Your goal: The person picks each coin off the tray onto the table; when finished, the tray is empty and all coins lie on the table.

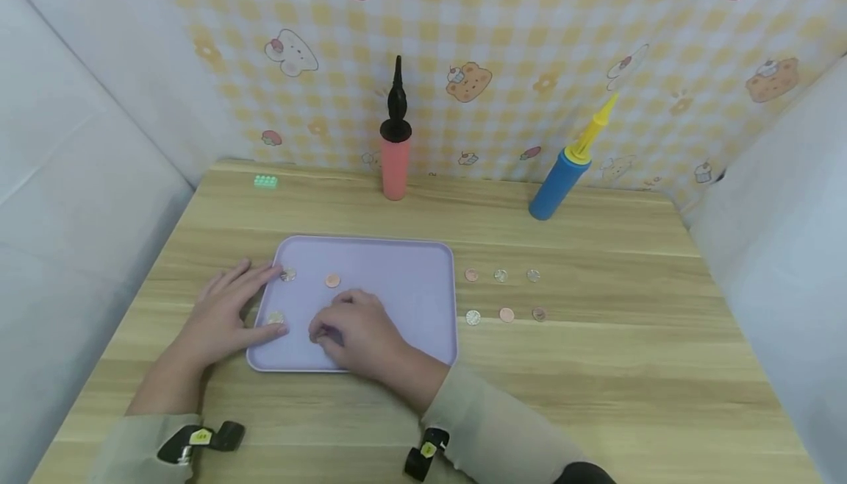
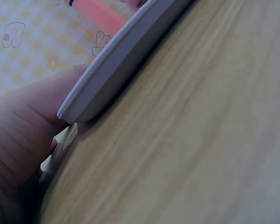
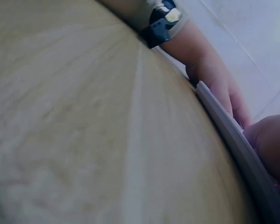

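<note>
A lilac tray (image 1: pixel 410 285) lies on the table with coins in it: a copper-coloured coin (image 1: pixel 332 280) near the middle, a silvery coin (image 1: pixel 288 274) at upper left and another pale coin (image 1: pixel 275 318) at lower left. My left hand (image 1: pixel 225 315) rests spread over the tray's left rim, its index fingertip by the upper silvery coin and its thumb inside the tray by the lower one. Over the tray's lower middle, my right hand (image 1: pixel 360 329) has curled fingers and pinches a coin (image 1: pixel 318 335), mostly hidden by the fingertips. Both wrist views show the tray's rim from low down.
Right of the tray, several coins (image 1: pixel 506 315) lie in two rows on the wooden table (image 1: pixel 595 396). Behind stand a pink pump (image 1: pixel 395 168) with a black top and a tilted blue pump (image 1: pixel 559 186) with a yellow nozzle. A green toy brick (image 1: pixel 266 182) sits at back left.
</note>
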{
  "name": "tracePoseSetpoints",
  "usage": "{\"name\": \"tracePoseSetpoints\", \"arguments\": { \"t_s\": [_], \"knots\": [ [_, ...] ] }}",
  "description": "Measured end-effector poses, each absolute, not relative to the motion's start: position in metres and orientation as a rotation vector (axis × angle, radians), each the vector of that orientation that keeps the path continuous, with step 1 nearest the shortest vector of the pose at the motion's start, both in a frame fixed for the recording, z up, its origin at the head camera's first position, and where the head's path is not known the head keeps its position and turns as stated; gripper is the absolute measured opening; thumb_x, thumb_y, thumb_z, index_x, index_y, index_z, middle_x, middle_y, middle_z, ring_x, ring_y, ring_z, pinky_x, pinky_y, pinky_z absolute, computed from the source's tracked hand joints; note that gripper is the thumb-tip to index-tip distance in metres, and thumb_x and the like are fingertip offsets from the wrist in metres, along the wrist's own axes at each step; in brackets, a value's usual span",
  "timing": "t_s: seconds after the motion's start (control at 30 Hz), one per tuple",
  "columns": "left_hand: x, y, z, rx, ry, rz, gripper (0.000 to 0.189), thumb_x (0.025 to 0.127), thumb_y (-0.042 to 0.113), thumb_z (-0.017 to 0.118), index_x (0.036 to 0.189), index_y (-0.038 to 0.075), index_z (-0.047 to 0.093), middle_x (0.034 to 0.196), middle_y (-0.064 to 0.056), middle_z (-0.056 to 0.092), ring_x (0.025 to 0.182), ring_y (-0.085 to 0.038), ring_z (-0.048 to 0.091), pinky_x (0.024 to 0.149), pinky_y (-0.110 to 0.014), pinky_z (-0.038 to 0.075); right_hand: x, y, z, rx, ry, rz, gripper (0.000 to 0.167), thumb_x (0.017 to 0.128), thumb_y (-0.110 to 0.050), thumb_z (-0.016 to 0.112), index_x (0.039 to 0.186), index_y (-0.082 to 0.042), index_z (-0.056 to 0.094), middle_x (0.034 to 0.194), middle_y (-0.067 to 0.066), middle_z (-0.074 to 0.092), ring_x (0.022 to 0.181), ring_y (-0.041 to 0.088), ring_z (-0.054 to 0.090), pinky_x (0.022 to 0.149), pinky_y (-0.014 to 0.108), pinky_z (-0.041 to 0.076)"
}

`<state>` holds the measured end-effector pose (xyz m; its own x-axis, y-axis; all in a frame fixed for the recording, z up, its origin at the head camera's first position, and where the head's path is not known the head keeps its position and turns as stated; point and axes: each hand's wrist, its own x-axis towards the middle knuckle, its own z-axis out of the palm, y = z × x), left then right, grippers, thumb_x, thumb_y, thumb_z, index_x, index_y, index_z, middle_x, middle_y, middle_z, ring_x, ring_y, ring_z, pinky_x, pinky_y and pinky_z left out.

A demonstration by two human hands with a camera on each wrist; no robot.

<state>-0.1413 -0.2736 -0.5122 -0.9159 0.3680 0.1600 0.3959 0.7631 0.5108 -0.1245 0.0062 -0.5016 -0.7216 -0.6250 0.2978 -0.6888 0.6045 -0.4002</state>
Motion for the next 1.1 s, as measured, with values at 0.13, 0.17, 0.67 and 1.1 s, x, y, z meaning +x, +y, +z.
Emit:
{"name": "tracePoseSetpoints", "arguments": {
  "t_s": [0.13,0.17,0.67,1.1],
  "knots": [
    [-0.1416,-0.2736,-0.512,-0.631,-2.907,-0.849,0.1,0.08,0.047,0.092,0.163,0.019,0.046,0.163,-0.021,0.047,0.153,-0.056,0.026,0.123,-0.074,0.008,-0.1239,0.0072,-0.5028,1.183,-2.569,0.766,0.012,0.094,-0.022,0.084,0.104,-0.026,0.087,0.097,-0.017,0.08,0.109,0.01,0.071,0.109,0.024,0.048],
    [-0.1417,-0.2736,-0.5121,-0.631,-2.909,-0.847,0.1,0.08,0.048,0.092,0.163,0.019,0.046,0.163,-0.021,0.047,0.153,-0.056,0.026,0.123,-0.074,0.008,-0.1237,0.0075,-0.5035,1.183,-2.561,0.785,0.012,0.092,-0.022,0.085,0.103,-0.025,0.087,0.096,-0.016,0.08,0.11,0.012,0.071,0.108,0.024,0.048],
    [-0.1411,-0.2719,-0.5092,-0.633,-2.901,-0.858,0.099,0.079,0.047,0.092,0.161,0.017,0.048,0.162,-0.023,0.048,0.152,-0.058,0.027,0.122,-0.075,0.008,-0.124,0.0087,-0.5047,0.956,-2.476,1.27,0.026,0.09,-0.008,0.087,0.115,-0.007,0.083,0.106,0.0,0.082,0.099,0.011,0.071,0.092,0.013,0.051],
    [-0.1411,-0.272,-0.5088,-0.639,-2.901,-0.85,0.098,0.079,0.047,0.092,0.161,0.016,0.048,0.161,-0.023,0.048,0.152,-0.058,0.027,0.123,-0.075,0.007,-0.1221,0.013,-0.5016,0.916,-2.594,1.307,0.03,0.089,-0.013,0.089,0.119,-0.009,0.082,0.108,0.0,0.081,0.099,0.009,0.069,0.089,0.012,0.051]
  ]
}}
